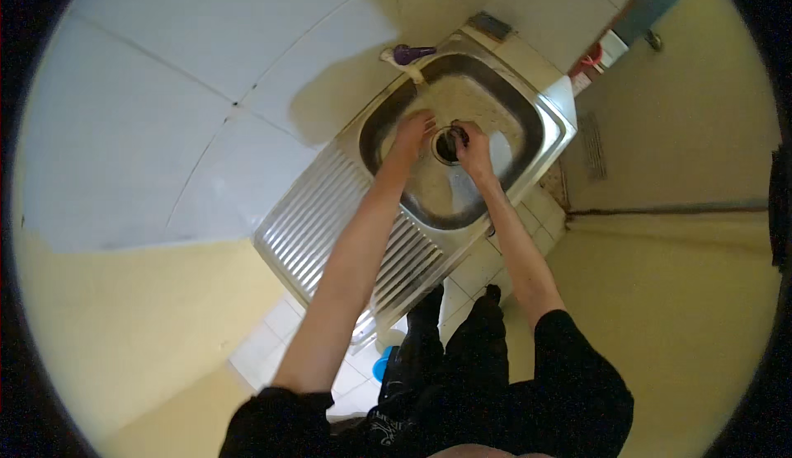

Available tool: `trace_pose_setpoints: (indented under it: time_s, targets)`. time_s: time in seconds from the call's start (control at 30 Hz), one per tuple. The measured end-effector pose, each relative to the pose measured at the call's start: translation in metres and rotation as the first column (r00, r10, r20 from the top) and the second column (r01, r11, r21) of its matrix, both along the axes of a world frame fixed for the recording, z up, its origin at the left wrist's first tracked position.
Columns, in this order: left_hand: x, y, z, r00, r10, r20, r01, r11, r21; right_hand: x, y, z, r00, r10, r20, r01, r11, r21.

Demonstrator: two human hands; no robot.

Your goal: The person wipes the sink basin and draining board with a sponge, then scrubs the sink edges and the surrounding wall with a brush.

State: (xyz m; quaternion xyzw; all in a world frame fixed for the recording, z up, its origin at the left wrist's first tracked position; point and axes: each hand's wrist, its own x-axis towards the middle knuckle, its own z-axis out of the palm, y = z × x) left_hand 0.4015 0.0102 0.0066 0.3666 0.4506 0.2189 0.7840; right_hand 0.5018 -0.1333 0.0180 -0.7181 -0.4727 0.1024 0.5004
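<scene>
Both my hands are down in the steel sink basin (pixel 388 112). My right hand (pixel 473 151) is at the right edge of the drain hole (pixel 446 148), its fingers closed on a small dark object (pixel 459 134) whose kind I cannot make out. Left of the drain, below the tap (pixel 408 69), my left hand (pixel 417 128) has its fingers stretched out, holding nothing that I can see. The tap has a purple handle (pixel 412 54). Water appears to run from its spout into the basin.
A ribbed drainboard (pixel 318 219) extends to the lower left of the basin. White wall tiles (pixel 165 120) rise behind the sink. A dark block (pixel 490 26) sits on the far ledge, and a blue container (pixel 383 365) stands on the tiled floor below.
</scene>
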Motion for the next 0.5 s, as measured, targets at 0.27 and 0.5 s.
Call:
trace_pose_setpoints:
  time_s: [0.27,0.5]
  targets:
    - [0.051,0.085,-0.033,0.978,-0.207,0.021,0.208,0.974,-0.086,-0.008,0.001,-0.016,0.994,0.027,0.105,-0.045,0.983,0.177]
    - [0.039,0.147,-0.076,0.604,-0.414,-0.681,0.796,0.283,0.534,-0.015,0.005,0.005,1.0,-0.005,0.022,0.0,0.976,0.217]
